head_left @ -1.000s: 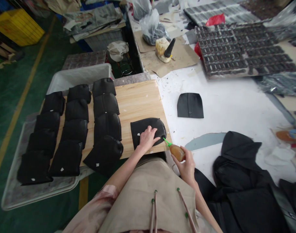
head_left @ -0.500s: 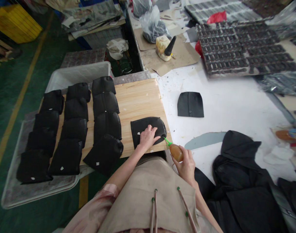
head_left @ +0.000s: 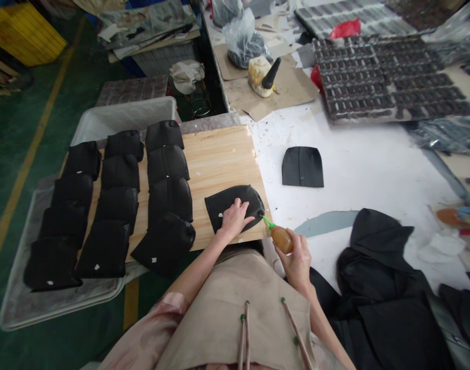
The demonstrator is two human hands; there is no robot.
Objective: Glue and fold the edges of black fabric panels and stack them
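Note:
A black leather-like piece (head_left: 214, 200) with a curved right end lies near the front edge of the wooden board (head_left: 223, 154). My left hand (head_left: 235, 217) rests on it, open, fingers spread and pressing it down. My right hand (head_left: 297, 259) grips a small squeeze bottle (head_left: 282, 240) of amber liquid. The bottle's green nozzle (head_left: 268, 222) points left, its tip at the piece's right edge. A similar flat black piece (head_left: 303, 167) with a centre seam lies on the white tabletop (head_left: 358, 169).
Rows of black pieces (head_left: 117, 203) cover the board's left part, above a grey plastic bin (head_left: 65, 318). Dark fabric (head_left: 393, 298) is heaped at right. A pale block with a black cone (head_left: 261, 77) stands on cardboard, left of a dark moulded tray (head_left: 389, 77).
The black piece has turned slightly under my left hand, its left end shifting left. My right hand and the bottle have moved a little right, with the nozzle still at the edge.

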